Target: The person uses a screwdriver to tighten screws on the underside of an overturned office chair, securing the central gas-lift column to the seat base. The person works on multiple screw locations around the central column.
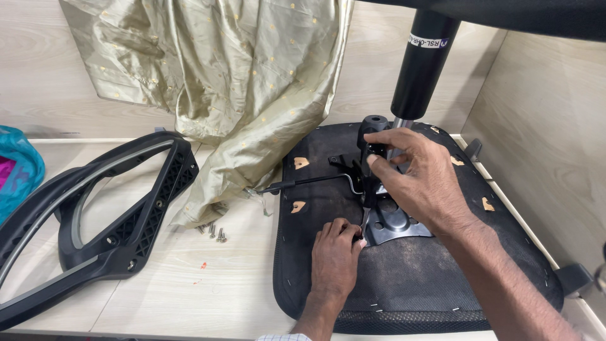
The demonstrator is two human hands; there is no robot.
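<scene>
An upturned black seat cushion (410,278) lies on the table (214,290). On its metal mechanism plate (394,224), the right hand (420,180) grips the black lever housing (372,155); the left hand (334,256) pinches the plate's front edge.

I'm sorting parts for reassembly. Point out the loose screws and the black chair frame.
loose screws (213,231), head view, on the middle of the small pile.
black chair frame (154,211), head view, on its ribbed right side bar.

Black metal mechanism plate (394,224) lies flat on upturned seat cushion (442,278).
</scene>
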